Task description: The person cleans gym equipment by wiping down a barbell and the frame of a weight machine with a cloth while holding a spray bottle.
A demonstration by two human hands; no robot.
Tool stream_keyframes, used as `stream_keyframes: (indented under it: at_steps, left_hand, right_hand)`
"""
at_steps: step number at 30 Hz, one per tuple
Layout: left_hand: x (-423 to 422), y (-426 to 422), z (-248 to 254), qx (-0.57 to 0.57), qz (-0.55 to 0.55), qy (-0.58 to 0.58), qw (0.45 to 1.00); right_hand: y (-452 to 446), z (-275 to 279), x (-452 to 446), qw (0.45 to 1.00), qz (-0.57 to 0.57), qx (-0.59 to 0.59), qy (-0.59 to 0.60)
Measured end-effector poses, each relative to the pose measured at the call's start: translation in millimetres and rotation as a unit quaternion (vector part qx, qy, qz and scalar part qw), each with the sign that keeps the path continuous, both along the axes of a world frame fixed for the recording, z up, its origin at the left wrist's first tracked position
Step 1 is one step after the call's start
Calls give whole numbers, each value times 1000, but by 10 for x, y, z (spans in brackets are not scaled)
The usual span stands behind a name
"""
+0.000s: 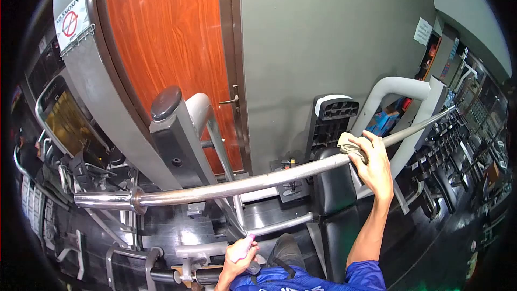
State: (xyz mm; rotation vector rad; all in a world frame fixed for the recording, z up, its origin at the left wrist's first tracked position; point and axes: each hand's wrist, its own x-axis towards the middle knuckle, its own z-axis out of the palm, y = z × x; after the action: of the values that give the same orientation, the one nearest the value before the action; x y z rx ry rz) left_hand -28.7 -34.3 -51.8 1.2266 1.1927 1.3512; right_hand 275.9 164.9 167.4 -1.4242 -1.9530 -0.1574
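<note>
A long steel barbell (pixel 258 183) runs across the view, its thick sleeve end on the left and its far end at the right. My right hand (pixel 372 164) is closed around a folded pale yellowish cloth (pixel 350 145), pressed against the bar right of its middle. Low down, close to my body, my left hand (pixel 237 258) grips a small bottle with a pink-and-white top (pixel 246 243); its clear lower part is partly hidden by the fingers. That hand stays apart from the bar.
Grey machine uprights (pixel 180 151) stand behind the bar on both sides. A black padded bench (pixel 335 183) lies beneath my right arm. Behind are a wooden door (pixel 167 37) and a grey wall (pixel 323 37). Dumbbell racks (pixel 444 151) line the right side.
</note>
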Motion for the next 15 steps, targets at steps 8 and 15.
stream_keyframes:
  at_steps: [8, 15]
  left_hand:
    - [3, -52, -58, -11, 10, -34, 999]
    - [-18, -28, -24, -28, 3, -26, 999]
  right_hand:
    - [-35, -44, -148, 998, -45, 49, 1]
    - [-26, 44, -311, 999, 16, 27, -8]
